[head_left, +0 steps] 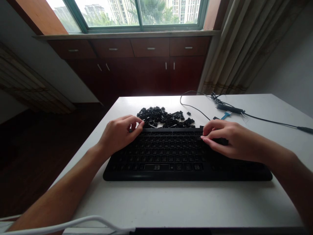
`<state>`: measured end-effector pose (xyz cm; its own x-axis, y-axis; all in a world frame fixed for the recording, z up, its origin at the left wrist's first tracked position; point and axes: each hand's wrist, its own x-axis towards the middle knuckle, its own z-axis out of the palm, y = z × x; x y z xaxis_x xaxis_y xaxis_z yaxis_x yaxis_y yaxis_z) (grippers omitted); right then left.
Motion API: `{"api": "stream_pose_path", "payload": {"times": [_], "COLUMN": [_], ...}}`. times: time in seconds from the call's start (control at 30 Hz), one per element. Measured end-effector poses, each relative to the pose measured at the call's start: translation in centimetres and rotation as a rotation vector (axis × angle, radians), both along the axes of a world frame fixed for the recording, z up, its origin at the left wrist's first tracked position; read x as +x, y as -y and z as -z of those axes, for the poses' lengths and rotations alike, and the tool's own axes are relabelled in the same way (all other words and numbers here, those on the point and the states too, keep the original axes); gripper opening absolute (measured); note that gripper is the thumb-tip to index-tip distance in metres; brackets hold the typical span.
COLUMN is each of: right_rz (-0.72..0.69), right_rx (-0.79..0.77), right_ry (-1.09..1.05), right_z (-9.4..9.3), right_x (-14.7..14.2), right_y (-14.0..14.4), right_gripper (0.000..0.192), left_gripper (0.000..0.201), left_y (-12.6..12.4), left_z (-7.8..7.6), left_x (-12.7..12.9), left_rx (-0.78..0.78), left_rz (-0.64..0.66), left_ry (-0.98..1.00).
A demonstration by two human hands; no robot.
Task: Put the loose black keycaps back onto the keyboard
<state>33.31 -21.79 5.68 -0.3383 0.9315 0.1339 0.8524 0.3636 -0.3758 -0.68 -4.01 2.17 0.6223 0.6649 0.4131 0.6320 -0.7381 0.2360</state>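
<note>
Keyboard [171, 156]: long axis left-right on worktop [171, 202]. Loose keycaps [166, 118] just behind it, nearest left hand [119, 133]. Left fingertips pinch a keycap; right hand [227, 140] curled, empty.

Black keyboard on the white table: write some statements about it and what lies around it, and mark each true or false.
1. The black keyboard has all its keycaps fitted. False: its keycaps are off and the bare sockets show.
2. A heap of loose black keycaps lies behind the keyboard. True.
3. Both hands rest at the keyboard's far edge, left hand and right hand. True.
4. The small blue brush lies in front of the keyboard. False: it lies behind it, beside the black cable.
</note>
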Motion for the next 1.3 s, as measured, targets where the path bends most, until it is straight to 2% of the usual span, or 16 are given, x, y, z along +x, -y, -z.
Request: {"api": "stream_pose_path", "payload": {"times": [0.17, 0.27, 0.4, 0.6, 0.73, 1.3], "right_rz": [0.207, 0.298, 0.4, 0.384, 0.445, 0.412], "right_rx": [0.106, 0.135, 0.094, -0.036, -0.025, -0.13], "right_ry": [-0.165, -0.15, -0.087, -0.002, 0.076, 0.136], "right_z": [0.8, 1.4, 2.4, 3.3, 3.2, 2.9], "right_x": [-0.3, -0.4, 0.0, 0.2, -0.1, -0.3], "right_y": [-1.1, -1.5, -2.0, -2.6, -2.6, -2.4], "right_gripper": [0.031, 0.035, 0.049, 0.055, 0.059, 0.059], "left_gripper": [0.022, 0.022, 0.021, 0.022, 0.022, 0.024], "left_y": [0.0, -0.1, -0.1, 0.0, 0.0, -0.1], "left_z": [0.0, 0.0, 0.1, 0.1, 0.1, 0.2], "left_x": [0.0, 0.0, 0.0, 0.0, 0.1, 0.0], "left_rx": [0.013, 0.012, 0.019, 0.017, 0.013, -0.009], "left_rz": [0.005, 0.01, 0.02, 0.022, 0.016, 0.025], "left_ry": [0.001, -0.003, -0.002, -0.006, -0.008, -0.018]}}
